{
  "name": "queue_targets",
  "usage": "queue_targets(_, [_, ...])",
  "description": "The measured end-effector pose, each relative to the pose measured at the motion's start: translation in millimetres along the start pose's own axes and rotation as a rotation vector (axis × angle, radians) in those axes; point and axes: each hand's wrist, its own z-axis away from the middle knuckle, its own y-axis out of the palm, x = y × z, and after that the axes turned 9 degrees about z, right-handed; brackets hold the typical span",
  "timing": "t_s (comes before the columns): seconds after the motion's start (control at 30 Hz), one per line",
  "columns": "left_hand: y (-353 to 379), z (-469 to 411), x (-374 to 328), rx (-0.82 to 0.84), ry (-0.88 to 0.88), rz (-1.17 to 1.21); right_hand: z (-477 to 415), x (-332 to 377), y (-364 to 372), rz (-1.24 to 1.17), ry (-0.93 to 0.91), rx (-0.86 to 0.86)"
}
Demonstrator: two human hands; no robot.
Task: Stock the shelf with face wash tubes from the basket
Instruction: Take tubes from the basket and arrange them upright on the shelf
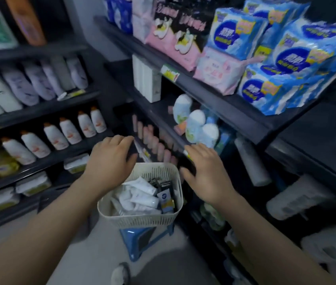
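A cream perforated basket (119, 218) stands on a blue stool (140, 241) in front of me. Several white tubes (142, 197) and a few dark tubes (166, 195) lie in it. My left hand (109, 161) hovers above the basket's left rim, closed around a dark tube (132, 151). Over the right rim, my right hand (202, 171) grips another dark tube (187, 164). Both hands are close to the edge of a dark shelf (163, 128) holding a row of pinkish tubes (154, 141).
Dark shelving rises on the left with white bottles (68, 130) and lilac bottles (39, 81). On the right, an upper shelf carries blue and pink packs (286, 64). White-capped bottles (195, 124) stand just above the pink row. Grey floor lies below.
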Motion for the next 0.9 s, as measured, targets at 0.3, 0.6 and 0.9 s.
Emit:
queue_targets(0.3, [98,-1,146,0.335,-0.236,0.027,-78,47,160,-0.036,-0.011,0.267])
queue_targets(0.6, [247,-21,204,0.705,-0.338,0.209,-93,46,293,-0.107,0.068,0.436])
queue_targets(0.9, [376,-24,223,0.852,-0.408,0.255,-110,15,381,-0.153,0.006,0.465])
